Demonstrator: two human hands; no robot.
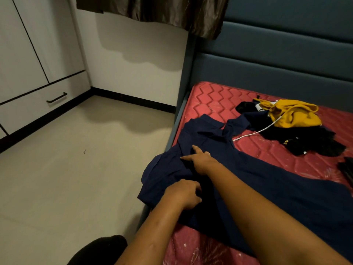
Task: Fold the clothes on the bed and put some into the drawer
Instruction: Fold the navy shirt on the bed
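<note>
We see the navy garment (238, 169) spread on the red mattress (210, 100) of the bed, along its left edge, with one part hanging over that edge toward the floor (86, 159). Its long axis appears to run from the left edge slantwise toward the near right of the bed. The right hand (200, 159) lies on the cloth with fingers straight and spread, pressing it flat and holding nothing. The left hand (183, 194), nearer the overhanging part, has its fingers curled into the fabric and seems to pinch a fold. We judge that the coming fold turns on this hand, since the loose flap lies just to its left, while the right hand anchors the body of the garment.

A yellow garment (292, 115) and black clothes (313, 140) lie heaped toward the headboard (277, 54), well apart from both hands, with a white cord (256, 131) trailing from them. The drawer (38, 108), shut, stands across the floor to the left.

Both forearms cover the garment's near part and the picture's right border cuts off its far end. We cannot make out its type, nor the left fingertips.
</note>
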